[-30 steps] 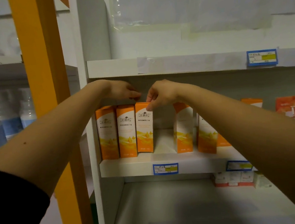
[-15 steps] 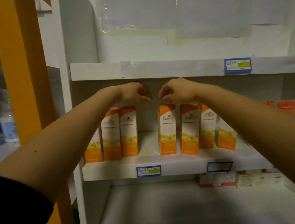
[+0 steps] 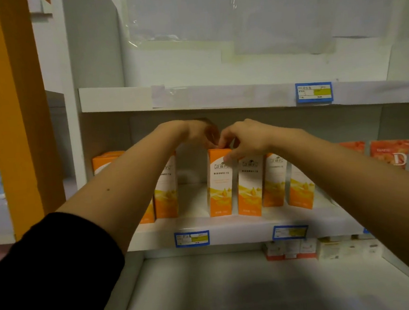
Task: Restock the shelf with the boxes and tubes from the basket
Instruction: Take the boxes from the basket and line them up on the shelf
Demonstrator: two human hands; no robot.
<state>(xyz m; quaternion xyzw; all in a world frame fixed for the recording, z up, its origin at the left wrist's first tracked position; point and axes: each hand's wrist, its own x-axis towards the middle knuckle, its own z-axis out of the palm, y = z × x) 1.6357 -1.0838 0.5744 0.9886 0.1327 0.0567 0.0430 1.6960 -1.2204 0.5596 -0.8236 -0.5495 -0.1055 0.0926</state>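
Both hands have dropped since the earlier frame, from just above the row onto the top of one box. It stands upright at frame centre on the middle shelf, at the left end of the right-hand row, touching its neighbour. A gap parts it from the boxes at centre left.

The step looks like squaring this box into line. It is best kept upright and slid rather than lifted, face forward, flush with its neighbour and the shelf's front edge, without tipping the row.

The right hand curls its fingers over the top and presses its thumb on the front face, pinching the top edge. The left hand is curled too, fingertips at the top's left edge; blur hides whether they grip. The basket is out of view.
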